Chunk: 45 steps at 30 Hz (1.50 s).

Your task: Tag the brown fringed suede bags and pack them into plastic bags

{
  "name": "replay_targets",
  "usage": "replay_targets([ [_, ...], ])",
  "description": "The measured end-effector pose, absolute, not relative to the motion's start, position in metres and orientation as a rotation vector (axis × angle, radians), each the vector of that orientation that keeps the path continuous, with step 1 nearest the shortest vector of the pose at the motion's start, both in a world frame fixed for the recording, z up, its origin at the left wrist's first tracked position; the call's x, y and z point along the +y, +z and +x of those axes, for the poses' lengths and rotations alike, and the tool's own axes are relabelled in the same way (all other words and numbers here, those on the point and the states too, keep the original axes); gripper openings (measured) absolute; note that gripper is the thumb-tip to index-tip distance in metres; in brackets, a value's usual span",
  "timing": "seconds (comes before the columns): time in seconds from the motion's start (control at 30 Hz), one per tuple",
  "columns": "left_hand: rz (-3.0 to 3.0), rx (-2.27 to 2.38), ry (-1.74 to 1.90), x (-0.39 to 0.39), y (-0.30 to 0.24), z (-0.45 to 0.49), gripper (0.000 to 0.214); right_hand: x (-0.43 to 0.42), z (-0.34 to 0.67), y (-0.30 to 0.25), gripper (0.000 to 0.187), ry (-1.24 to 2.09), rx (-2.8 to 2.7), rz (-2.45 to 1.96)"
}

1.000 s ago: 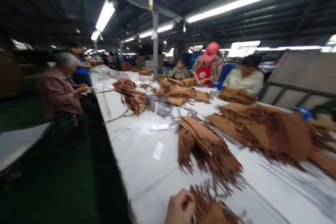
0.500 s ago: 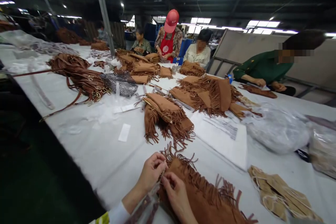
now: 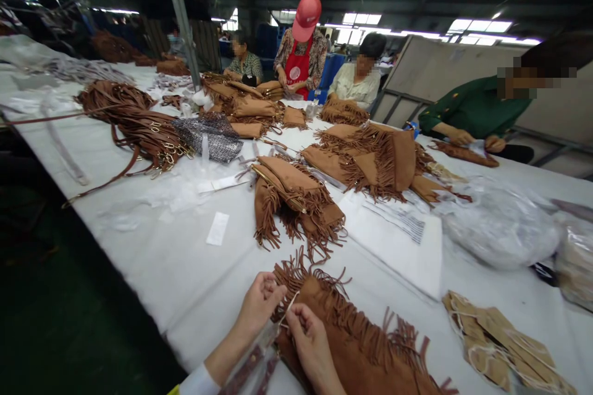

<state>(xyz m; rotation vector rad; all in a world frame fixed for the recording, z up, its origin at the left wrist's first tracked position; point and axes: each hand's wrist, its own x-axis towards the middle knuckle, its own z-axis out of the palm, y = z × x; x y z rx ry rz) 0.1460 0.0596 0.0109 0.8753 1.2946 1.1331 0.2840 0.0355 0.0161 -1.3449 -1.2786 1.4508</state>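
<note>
A brown suede bag with fringe [image 3: 356,339] lies on the white table [image 3: 185,259] right in front of me. My left hand [image 3: 258,307] is closed in a pinch at the bag's near left corner. My right hand [image 3: 309,340] rests on the bag beside it, fingers also pinched. A thin pale string or tag cord [image 3: 290,305] runs between the two hands. A strap in clear wrap [image 3: 252,364] lies under my left wrist.
More fringed bags are piled at centre [image 3: 296,203] and further back [image 3: 370,160]. A heap of brown straps [image 3: 139,126] lies at left. White printed bags [image 3: 398,237], clear plastic bags [image 3: 500,228] and paper tags [image 3: 500,345] lie at right. Several people work across the table.
The view swung right and down from the long table onto the bag in front of me. My right hand came into view and both hands now pinch at the bag's corner.
</note>
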Motion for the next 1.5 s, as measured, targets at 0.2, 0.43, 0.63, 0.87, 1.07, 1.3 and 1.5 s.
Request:
replay_targets([
  [0.2,1.181,1.255,0.812,0.042,0.013,0.138,0.022,0.034,0.286,0.017,0.033,1.484,-1.280,-1.277],
  [0.43,1.392,1.251,0.788,0.046,0.029,0.129,0.018,0.033,0.287,0.017,0.039,1.473,-1.276,-1.323],
  [0.63,0.947,1.263,0.996,0.035,0.016,0.138,0.025,0.036,0.286,0.020,0.040,1.446,-1.224,-1.352],
  [0.87,0.452,0.911,1.202,0.037,0.021,0.148,0.027,0.026,0.296,0.013,0.035,1.824,-0.744,-1.139],
  [1.07,0.196,0.836,1.217,0.039,0.013,0.138,0.017,0.020,0.293,0.015,0.046,1.826,-0.416,-1.053],
  [1.3,0.058,0.821,1.245,0.031,0.004,0.131,0.016,0.033,0.273,0.010,0.038,1.518,-0.886,-1.324],
  [1.5,0.118,0.868,1.237,0.029,0.002,0.138,0.031,0.039,0.274,0.017,0.038,1.178,-1.295,-1.427],
])
